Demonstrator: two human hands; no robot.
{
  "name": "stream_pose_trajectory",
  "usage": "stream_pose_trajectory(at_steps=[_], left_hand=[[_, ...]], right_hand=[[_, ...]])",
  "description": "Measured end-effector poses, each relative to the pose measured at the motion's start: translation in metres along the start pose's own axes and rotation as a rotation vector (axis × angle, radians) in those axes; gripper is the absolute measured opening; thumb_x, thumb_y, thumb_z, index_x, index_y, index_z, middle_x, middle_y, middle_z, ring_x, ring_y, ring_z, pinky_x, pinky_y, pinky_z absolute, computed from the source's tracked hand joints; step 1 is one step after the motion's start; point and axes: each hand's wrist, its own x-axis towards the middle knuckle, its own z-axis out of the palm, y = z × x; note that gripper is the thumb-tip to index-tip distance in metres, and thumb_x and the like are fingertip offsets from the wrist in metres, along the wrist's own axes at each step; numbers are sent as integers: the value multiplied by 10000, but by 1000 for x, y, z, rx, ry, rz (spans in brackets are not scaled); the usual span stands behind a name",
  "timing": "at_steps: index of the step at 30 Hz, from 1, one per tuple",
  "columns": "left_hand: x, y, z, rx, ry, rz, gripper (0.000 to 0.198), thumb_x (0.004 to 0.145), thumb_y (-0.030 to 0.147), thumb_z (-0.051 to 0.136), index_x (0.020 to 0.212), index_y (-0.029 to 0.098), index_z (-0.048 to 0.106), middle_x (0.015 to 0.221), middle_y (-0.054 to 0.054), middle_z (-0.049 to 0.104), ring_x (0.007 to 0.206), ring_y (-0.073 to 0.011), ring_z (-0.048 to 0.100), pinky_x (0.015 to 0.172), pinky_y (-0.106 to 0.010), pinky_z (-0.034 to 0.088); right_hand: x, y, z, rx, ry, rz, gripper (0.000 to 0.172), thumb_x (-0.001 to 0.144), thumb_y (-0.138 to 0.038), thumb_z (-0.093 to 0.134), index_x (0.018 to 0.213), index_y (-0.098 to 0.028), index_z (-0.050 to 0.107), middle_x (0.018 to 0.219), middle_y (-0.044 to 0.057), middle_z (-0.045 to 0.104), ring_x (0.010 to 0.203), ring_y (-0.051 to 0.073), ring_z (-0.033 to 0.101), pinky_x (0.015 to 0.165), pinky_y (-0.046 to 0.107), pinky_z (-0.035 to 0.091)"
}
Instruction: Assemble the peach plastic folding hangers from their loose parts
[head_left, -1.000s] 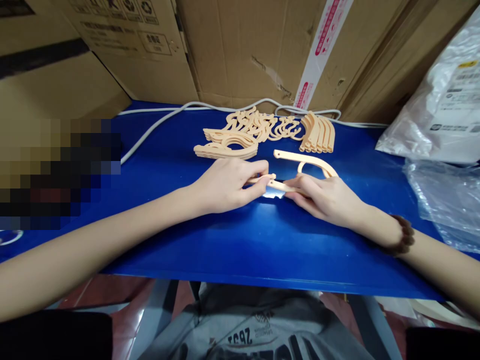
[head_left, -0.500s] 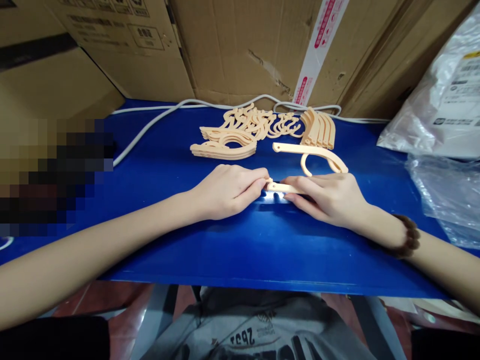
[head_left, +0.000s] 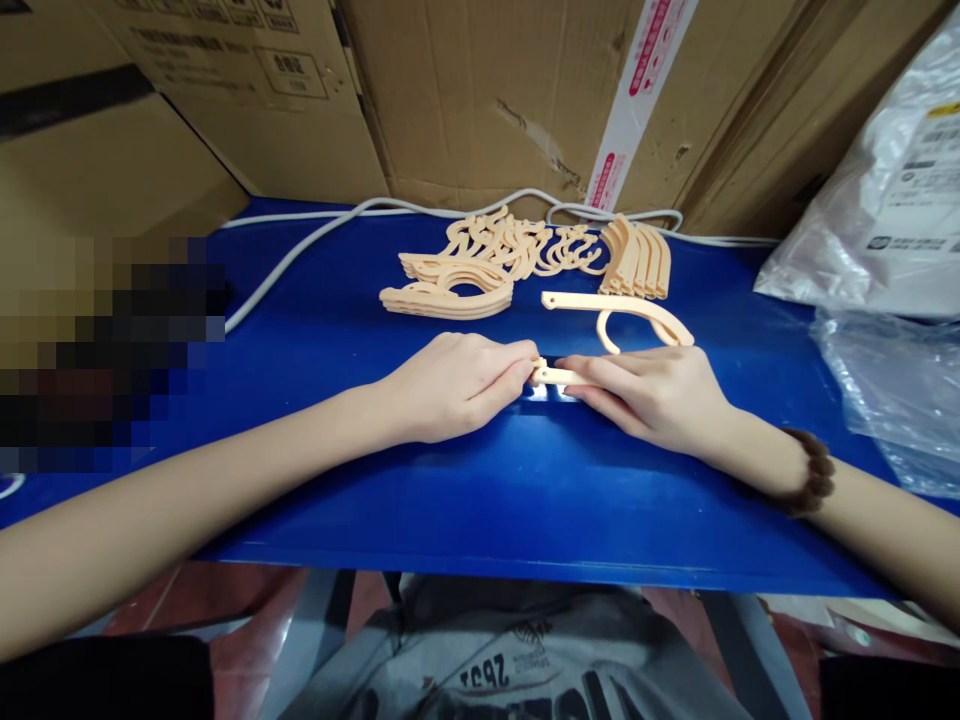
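Over the blue table my right hand (head_left: 656,395) is closed on a cream plastic hanger arm (head_left: 559,376), whose holed end sticks out to the left. My left hand (head_left: 472,385) pinches a small cream piece, mostly hidden by the fingers, against that end; it looks like a hanger hook. Just behind my right hand lies another hanger arm (head_left: 611,302) with a curved part under it. Beyond my left hand sits a stack of hanger arms (head_left: 450,302). Behind that is a heap of hooks (head_left: 510,243), and to its right stands a row of hanger arms (head_left: 637,260).
A white cable (head_left: 360,210) runs along the back of the blue table (head_left: 480,500). Cardboard boxes (head_left: 480,100) wall off the far side. On the right are a white plastic bag (head_left: 862,220) and clear plastic film (head_left: 870,380).
Both hands stay nearly in place, still gripping the pieces. The hanger arm behind my right hand has shifted very slightly left.
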Motion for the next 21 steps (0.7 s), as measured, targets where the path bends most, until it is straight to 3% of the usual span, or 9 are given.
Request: stream_pose_trajectory(at_steps=[5, 10, 15, 21], left_hand=[[0, 1, 0, 65, -11, 20, 300, 1024, 378, 344, 871, 198, 529, 661, 15, 599, 576, -145, 553, 557, -265, 307], [1, 3, 2, 323, -24, 60, 304, 1028, 418, 421, 868, 185, 530, 634, 2, 632, 525, -160, 580, 484, -259, 227], [-1, 0, 7, 563, 101, 176, 332, 1045, 408, 383, 868, 175, 538, 629, -21, 655, 471, -170, 584, 443, -261, 174], [-1, -2, 7, 662, 200, 233, 329, 1040, 403, 385, 858, 174, 536, 625, -25, 643, 479, -186, 612, 421, -257, 153]], right_hand=[[0, -1, 0, -4, 22, -17, 322, 1058, -377, 448, 1054, -212, 725, 792, -8, 775, 622, 118, 684, 521, 272, 351], [1, -1, 0, -5, 23, -37, 295, 1055, -361, 465, 1032, -199, 711, 770, -25, 766, 615, 103, 681, 524, 273, 334], [1, 1, 1, 5, 28, -72, 304, 1050, -364, 476, 994, -189, 718, 734, -25, 751, 576, 98, 661, 495, 277, 300], [2, 1, -1, 12, 13, -52, 331, 1060, -374, 445, 1015, -204, 725, 667, -23, 723, 505, 93, 601, 482, 269, 269]])
